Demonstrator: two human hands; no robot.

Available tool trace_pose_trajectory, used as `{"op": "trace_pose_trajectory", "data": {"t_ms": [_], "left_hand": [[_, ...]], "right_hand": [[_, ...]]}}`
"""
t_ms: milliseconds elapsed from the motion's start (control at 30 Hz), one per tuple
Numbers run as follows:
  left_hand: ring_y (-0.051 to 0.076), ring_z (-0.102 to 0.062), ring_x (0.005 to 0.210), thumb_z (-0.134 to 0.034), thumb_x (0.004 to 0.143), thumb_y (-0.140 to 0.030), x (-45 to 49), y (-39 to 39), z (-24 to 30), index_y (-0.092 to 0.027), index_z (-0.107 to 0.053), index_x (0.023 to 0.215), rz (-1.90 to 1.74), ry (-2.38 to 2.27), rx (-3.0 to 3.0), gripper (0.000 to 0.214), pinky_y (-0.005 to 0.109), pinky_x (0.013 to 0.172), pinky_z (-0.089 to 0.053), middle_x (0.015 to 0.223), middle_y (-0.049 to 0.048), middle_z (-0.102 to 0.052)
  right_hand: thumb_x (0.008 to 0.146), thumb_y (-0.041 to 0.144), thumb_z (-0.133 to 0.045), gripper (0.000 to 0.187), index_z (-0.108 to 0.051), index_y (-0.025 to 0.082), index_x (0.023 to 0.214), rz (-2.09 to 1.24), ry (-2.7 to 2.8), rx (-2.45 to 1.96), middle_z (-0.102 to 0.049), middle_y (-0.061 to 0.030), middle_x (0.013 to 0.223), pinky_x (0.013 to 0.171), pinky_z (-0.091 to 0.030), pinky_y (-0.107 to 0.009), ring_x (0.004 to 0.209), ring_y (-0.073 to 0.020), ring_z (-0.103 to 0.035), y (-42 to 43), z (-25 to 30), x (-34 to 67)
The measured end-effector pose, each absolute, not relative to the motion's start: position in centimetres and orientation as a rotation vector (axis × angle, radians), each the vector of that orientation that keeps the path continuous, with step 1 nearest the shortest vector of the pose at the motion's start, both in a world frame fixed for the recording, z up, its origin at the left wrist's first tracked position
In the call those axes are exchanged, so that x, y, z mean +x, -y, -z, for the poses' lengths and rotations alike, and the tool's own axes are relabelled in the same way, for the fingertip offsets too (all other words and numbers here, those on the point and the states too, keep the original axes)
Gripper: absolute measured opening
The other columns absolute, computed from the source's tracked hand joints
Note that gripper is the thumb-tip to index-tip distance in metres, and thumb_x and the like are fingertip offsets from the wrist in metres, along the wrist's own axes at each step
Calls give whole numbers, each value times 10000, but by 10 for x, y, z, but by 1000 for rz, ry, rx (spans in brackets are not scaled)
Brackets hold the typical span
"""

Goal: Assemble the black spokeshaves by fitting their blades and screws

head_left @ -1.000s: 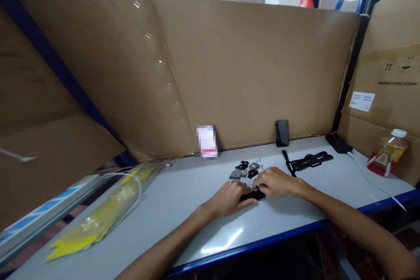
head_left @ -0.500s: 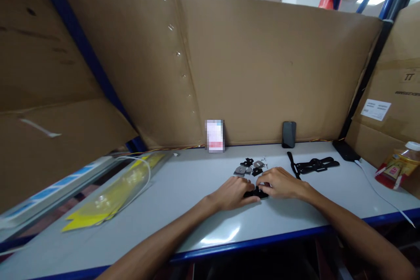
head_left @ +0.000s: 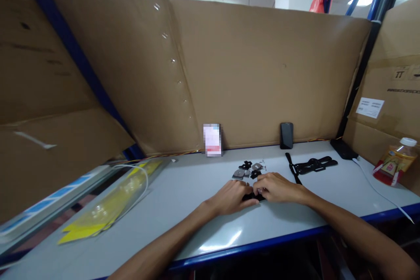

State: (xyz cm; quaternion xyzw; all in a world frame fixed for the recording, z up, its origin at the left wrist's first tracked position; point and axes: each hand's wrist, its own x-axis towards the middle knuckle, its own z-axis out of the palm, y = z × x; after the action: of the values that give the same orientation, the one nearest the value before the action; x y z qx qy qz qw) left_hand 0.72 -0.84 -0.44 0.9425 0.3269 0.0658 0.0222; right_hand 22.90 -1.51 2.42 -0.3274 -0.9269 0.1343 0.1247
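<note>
A dark, flat part (head_left: 261,197) lies on the tabletop between my hands, mostly covered by fingers, so its kind does not show. My left hand (head_left: 231,197) is closed on its left side, thumb along the near edge. From the right, my right hand (head_left: 275,187) bends over the same part with its fingertips pinched together; whatever they hold is hidden or too small to name. Just beyond the fingers lie small grey plates (head_left: 238,174), black brackets (head_left: 245,165) and several small shiny pieces, perhaps screws (head_left: 263,166).
Black straps or frames (head_left: 315,165) lie to the right. A phone (head_left: 286,135) and a blurred-out screen (head_left: 212,140) lean on the cardboard wall (head_left: 236,65). At right stand a bottle (head_left: 393,164) and a black box with a white cable (head_left: 344,148). Yellow packaging (head_left: 108,205) and a power strip (head_left: 55,199) lie left.
The camera view has shifted slightly. Both hands stay at the dark part, and my right fingertips have drawn closer to my left hand.
</note>
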Motion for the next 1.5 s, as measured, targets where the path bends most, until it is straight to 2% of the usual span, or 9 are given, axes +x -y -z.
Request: {"op": "trace_pose_trajectory", "data": {"t_ms": [200, 300, 400, 567, 700, 900, 1033, 1267, 1500], "left_hand": [[214, -658, 680, -444, 1016, -633, 7, 8, 6, -170, -717, 855, -224, -1013, 2934, 561, 301, 602, -387, 788, 86, -713], [213, -646, 655, -422, 1019, -645, 7, 8, 6, -165, -706, 821, -266, -998, 2935, 592, 307, 595, -389, 759, 87, -698], [217, -647, 656, -432, 1014, -649, 7, 8, 6, -163, -709, 828, -307, -978, 2932, 589, 310, 599, -397, 757, 87, -695], [225, -664, 698, -430, 1014, -651, 7, 9, 5, -175, -741, 934, -306, -966, 2922, 574, 308, 620, -421, 811, 89, -720], [224, -653, 675, -375, 1019, -672, 7, 9, 4, -175, -738, 900, -326, -955, 2937, 627, 315, 615, -421, 775, 89, -706], [217, -643, 670, -384, 1024, -656, 8, 11, 1, -167, -697, 806, -306, -953, 2931, 621, 313, 633, -433, 768, 94, -696], [222, -640, 653, -375, 1017, -674, 8, 10, 2, -165, -695, 803, -300, -975, 2921, 639, 320, 618, -423, 755, 97, -690], [213, -635, 646, -421, 1018, -636, 8, 9, 3, -173, -720, 869, -292, -986, 2873, 571, 309, 614, -410, 758, 85, -694], [235, -670, 720, -506, 1008, -565, 7, 10, 3, -179, -743, 935, -250, -1000, 2883, 460, 307, 635, -418, 829, 90, -730]], "right_hand": [[833, 152, -664, 55, -679, 199, 856, -409, 2662, -1020, -654, -8, 889, 660, -318, -257, 752, -142, -540, 16, -26, 228], [853, 184, -676, 121, -656, 204, 970, -357, 2610, -1172, -649, -4, 836, 635, -292, -261, 731, -155, -539, 16, -25, 226], [868, 212, -675, 123, -665, 208, 990, -353, 2619, -1229, -645, -3, 782, 625, -277, -263, 719, -169, -552, 15, -22, 226], [830, 31, -575, 231, -695, 212, 910, -402, 2690, -983, -667, -7, 886, 687, -318, -252, 786, -149, -572, 14, -21, 228], [828, 132, -657, 89, -691, 206, 865, -423, 2682, -1041, -642, -5, 890, 665, -304, -248, 768, -144, -540, 14, -21, 227], [847, 165, -631, 245, -632, 227, 1084, -374, 2601, -1189, -630, 16, 785, 644, -282, -254, 738, -163, -541, 14, -16, 225], [846, 167, -605, 219, -634, 217, 1058, -339, 2603, -1227, -642, 6, 786, 633, -275, -264, 718, -167, -540, 17, -15, 222], [812, 159, -615, 185, -653, 195, 990, -281, 2609, -1074, -679, -38, 988, 686, -321, -273, 799, -168, -556, 17, -8, 219], [816, 194, -625, 136, -682, 186, 939, -290, 2629, -1070, -678, -39, 947, 675, -334, -275, 766, -165, -550, 12, -5, 216]]}}
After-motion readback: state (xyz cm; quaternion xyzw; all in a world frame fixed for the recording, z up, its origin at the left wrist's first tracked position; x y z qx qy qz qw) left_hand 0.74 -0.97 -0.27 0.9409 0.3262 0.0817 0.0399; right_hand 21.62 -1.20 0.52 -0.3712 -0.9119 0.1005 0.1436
